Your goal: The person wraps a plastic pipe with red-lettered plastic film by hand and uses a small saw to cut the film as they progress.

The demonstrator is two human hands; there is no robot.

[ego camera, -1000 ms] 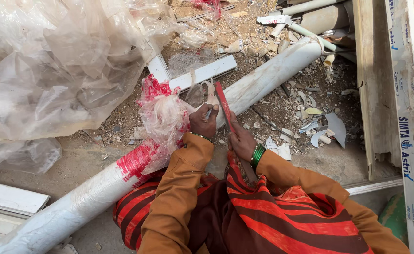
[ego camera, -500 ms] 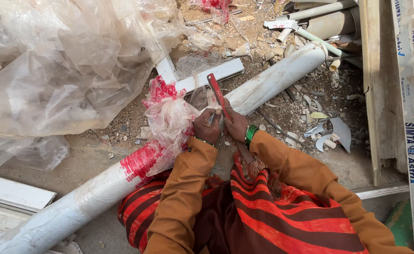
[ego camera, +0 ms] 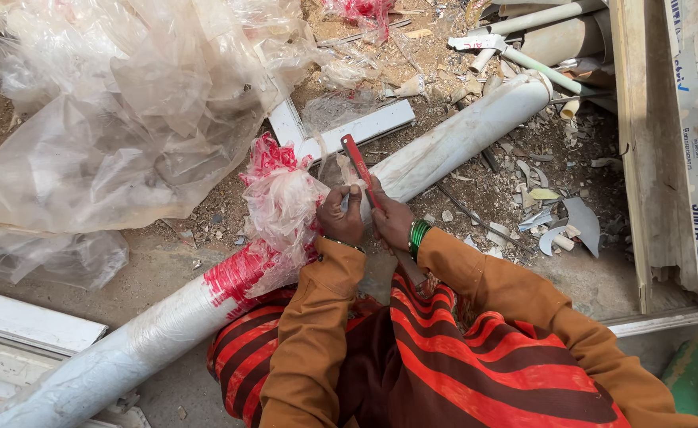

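Head view, looking down on a person crouched over a long white pipe (ego camera: 452,143) that lies diagonally on the ground, its near end at lower left, its far end at upper right.

Left hand (ego camera: 341,215): fingers curled down onto the pipe at its middle, closed on the edge of the clear plastic wrap with red print (ego camera: 282,202) bunched just left of the hand. Wrap is peeled up into a crumpled wad there; left of it the pipe is covered by the same film (ego camera: 151,329) down to the near end.

Right hand (ego camera: 392,223): fist closed around the lower part of a narrow red-handled blade (ego camera: 359,168), likely a hacksaw blade or knife. The tool slants up and to the left from the fist, lying across the top of the pipe right beside the left thumb. Green bangles (ego camera: 418,235) on the right wrist. Both hands nearly touching each other.

Sleeves are orange-brown; a red and dark striped cloth (ego camera: 460,357) covers the lap in the near centre.

Surroundings: large heap of crumpled clear plastic sheeting (ego camera: 119,119) far left. A flat white profile strip (ego camera: 357,131) lies just behind the pipe. Dirt floor strewn with plastic chips and offcuts (ego camera: 563,226) to the right. More pipes and a fitting (ego camera: 539,32) at far right, next to upright wooden boards (ego camera: 650,158).
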